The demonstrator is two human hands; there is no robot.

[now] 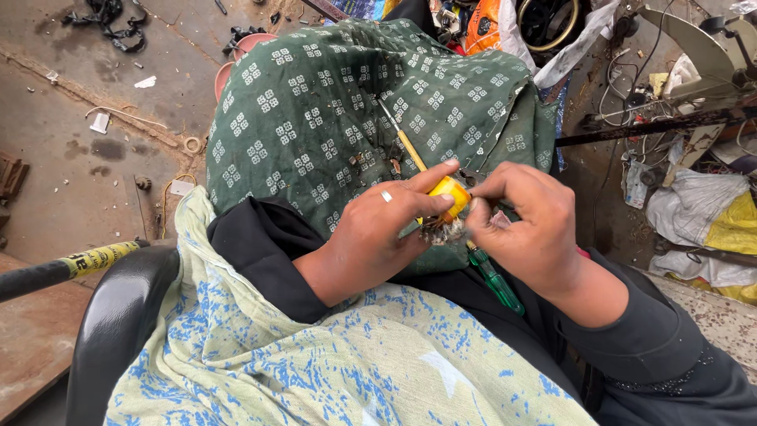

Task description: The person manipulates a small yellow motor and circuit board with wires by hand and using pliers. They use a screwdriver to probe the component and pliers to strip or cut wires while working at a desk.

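Head view, looking down at a seated person's lap. Left hand (371,237): fingers curled closed around a small yellow cylinder (449,196), thumb laid along its top; a ring shows on one finger. Right hand (524,229): fingertips pinched together at the right end of the same cylinder, touching it; whether the pinch has hold of some smaller part there cannot be told. Beneath the cylinder, between the two hands, sits a tangle of wire strands (441,230), partly hidden by the fingers. Green-handled screwdriver (495,280): lies on the lap just under the right hand, handle slanting down and to the right, not gripped. Thin yellow stick (406,142): lies on the lap cloth, slanting up and left from behind the left thumb. Green patterned cloth (315,110): spread over the knees, carrying small dark scraps near the hands. Pale green and blue printed scarf (276,355): across the lower frame. Black chair arm (118,315): lower left. Concrete floor (79,158): at left, scattered with bits. White and yellow sacks (710,213): at right, well apart from the hands.
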